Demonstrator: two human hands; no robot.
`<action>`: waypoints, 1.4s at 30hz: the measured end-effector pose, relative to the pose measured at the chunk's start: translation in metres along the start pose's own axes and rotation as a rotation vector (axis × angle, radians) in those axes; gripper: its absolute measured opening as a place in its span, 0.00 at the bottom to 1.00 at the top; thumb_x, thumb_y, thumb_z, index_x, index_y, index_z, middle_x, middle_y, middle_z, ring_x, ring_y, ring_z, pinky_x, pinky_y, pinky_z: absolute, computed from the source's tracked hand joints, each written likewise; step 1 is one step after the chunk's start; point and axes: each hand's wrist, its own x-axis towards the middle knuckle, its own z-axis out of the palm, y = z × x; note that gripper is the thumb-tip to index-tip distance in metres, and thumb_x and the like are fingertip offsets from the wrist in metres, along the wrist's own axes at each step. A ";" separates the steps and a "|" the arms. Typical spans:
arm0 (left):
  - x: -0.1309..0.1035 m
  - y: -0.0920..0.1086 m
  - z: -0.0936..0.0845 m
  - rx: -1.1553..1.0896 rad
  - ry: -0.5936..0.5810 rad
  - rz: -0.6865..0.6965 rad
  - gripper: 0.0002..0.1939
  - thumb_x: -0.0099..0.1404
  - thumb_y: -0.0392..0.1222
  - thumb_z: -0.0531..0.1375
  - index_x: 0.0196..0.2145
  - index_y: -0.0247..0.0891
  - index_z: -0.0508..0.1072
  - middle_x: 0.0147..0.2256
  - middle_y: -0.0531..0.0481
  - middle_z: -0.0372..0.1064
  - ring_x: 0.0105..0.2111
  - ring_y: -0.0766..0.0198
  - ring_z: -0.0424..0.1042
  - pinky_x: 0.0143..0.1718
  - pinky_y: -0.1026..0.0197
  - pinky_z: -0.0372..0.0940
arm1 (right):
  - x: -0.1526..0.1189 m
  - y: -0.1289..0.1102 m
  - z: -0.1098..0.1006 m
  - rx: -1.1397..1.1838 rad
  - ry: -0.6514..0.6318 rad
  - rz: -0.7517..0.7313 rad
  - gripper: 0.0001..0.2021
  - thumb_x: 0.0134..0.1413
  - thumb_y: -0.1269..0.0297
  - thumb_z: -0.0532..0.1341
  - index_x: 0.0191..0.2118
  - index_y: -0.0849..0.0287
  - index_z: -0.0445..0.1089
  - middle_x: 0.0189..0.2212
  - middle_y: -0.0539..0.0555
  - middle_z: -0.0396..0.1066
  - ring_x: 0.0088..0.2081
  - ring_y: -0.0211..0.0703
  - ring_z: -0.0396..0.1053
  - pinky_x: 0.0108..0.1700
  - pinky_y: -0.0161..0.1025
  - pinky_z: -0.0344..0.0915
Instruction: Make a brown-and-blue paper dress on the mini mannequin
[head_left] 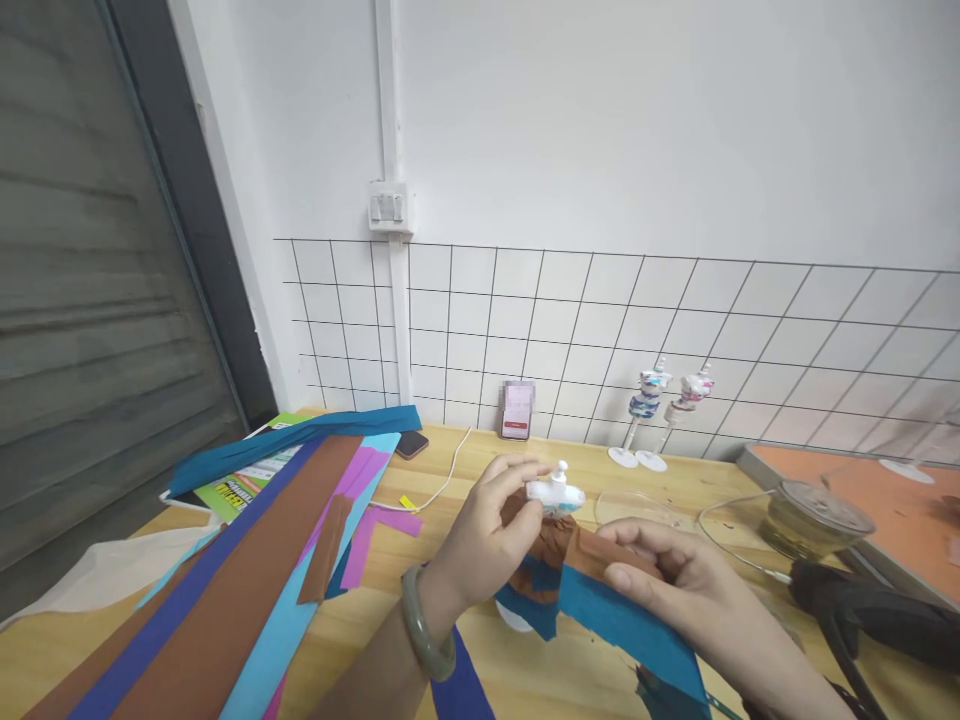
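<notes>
A small white doll-sized mannequin torso (556, 495) with a knob at the neck stands at the centre of the table. My left hand (480, 540), a bangle at its wrist, is closed around the torso's upper part. Brown and blue crinkled material wraps the body below. From it a two-band strip (637, 615), brown above and blue below, stretches to the right. My right hand (675, 575) pinches that strip between thumb and fingers along its upper edge. Most of the torso's base is hidden behind the wrapping.
Long brown, blue and pink strips (247, 560) cover the left side, over a green book (232, 495). A phone (517, 412) leans on the wall. Two small mannequins (646, 400) stand at the back right. A lidded glass bowl (817, 520) and black device (877, 610) lie right.
</notes>
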 end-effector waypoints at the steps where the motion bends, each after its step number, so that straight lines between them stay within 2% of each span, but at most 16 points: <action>1: -0.001 0.001 0.000 0.003 0.001 -0.002 0.17 0.62 0.30 0.52 0.48 0.38 0.70 0.50 0.45 0.64 0.52 0.61 0.64 0.54 0.60 0.60 | 0.000 0.000 0.001 0.018 -0.002 -0.003 0.11 0.47 0.54 0.65 0.35 0.54 0.75 0.32 0.51 0.77 0.32 0.42 0.74 0.32 0.32 0.71; 9: -0.004 0.004 -0.001 0.065 -0.017 0.015 0.18 0.62 0.30 0.53 0.49 0.41 0.69 0.50 0.49 0.67 0.51 0.63 0.65 0.54 0.61 0.60 | 0.004 0.006 0.007 0.136 -0.026 -0.012 0.08 0.49 0.57 0.65 0.36 0.51 0.74 0.34 0.48 0.78 0.33 0.39 0.74 0.33 0.30 0.70; 13: -0.003 0.003 -0.001 0.080 -0.009 0.014 0.19 0.62 0.30 0.53 0.49 0.40 0.70 0.50 0.49 0.68 0.51 0.63 0.65 0.54 0.62 0.60 | 0.006 0.009 0.006 0.126 -0.045 -0.023 0.10 0.49 0.55 0.65 0.37 0.50 0.73 0.36 0.48 0.77 0.34 0.39 0.73 0.34 0.30 0.70; 18: -0.004 0.004 0.000 0.095 0.012 0.025 0.19 0.65 0.31 0.51 0.51 0.40 0.70 0.48 0.49 0.69 0.50 0.63 0.66 0.53 0.61 0.61 | 0.008 0.010 0.006 0.106 -0.052 -0.037 0.09 0.48 0.55 0.65 0.36 0.50 0.73 0.33 0.47 0.77 0.34 0.38 0.73 0.34 0.29 0.70; 23: -0.006 0.005 0.001 0.080 -0.005 0.038 0.18 0.68 0.35 0.47 0.51 0.42 0.70 0.50 0.49 0.67 0.50 0.62 0.65 0.53 0.60 0.60 | 0.007 0.009 0.008 0.094 -0.042 -0.041 0.09 0.49 0.55 0.64 0.38 0.50 0.73 0.36 0.48 0.77 0.36 0.39 0.73 0.37 0.30 0.70; 29: -0.007 0.003 0.003 0.087 0.040 -0.012 0.18 0.69 0.41 0.49 0.55 0.41 0.65 0.52 0.47 0.66 0.52 0.60 0.64 0.55 0.56 0.59 | 0.005 0.007 0.008 0.008 -0.035 -0.034 0.13 0.47 0.53 0.65 0.37 0.54 0.72 0.33 0.51 0.76 0.34 0.43 0.72 0.32 0.34 0.70; 32: -0.005 0.001 0.003 0.084 0.058 -0.002 0.18 0.68 0.40 0.51 0.55 0.41 0.65 0.53 0.46 0.65 0.53 0.59 0.63 0.55 0.54 0.59 | 0.004 0.005 0.008 -0.014 -0.024 -0.060 0.13 0.46 0.53 0.65 0.36 0.54 0.73 0.33 0.51 0.76 0.34 0.44 0.72 0.32 0.36 0.70; 37: -0.003 0.005 0.004 0.119 0.025 0.047 0.15 0.65 0.35 0.52 0.48 0.39 0.71 0.49 0.45 0.67 0.50 0.60 0.66 0.53 0.56 0.61 | 0.005 0.004 0.008 -0.037 0.003 -0.093 0.14 0.45 0.53 0.66 0.36 0.55 0.74 0.34 0.52 0.76 0.36 0.46 0.73 0.35 0.38 0.71; 42: -0.003 0.008 0.003 0.123 -0.009 0.049 0.16 0.66 0.34 0.51 0.49 0.39 0.70 0.48 0.46 0.68 0.49 0.61 0.67 0.52 0.58 0.62 | 0.005 0.006 0.008 -0.026 -0.030 -0.066 0.14 0.47 0.53 0.65 0.38 0.54 0.73 0.37 0.53 0.76 0.39 0.47 0.72 0.38 0.39 0.71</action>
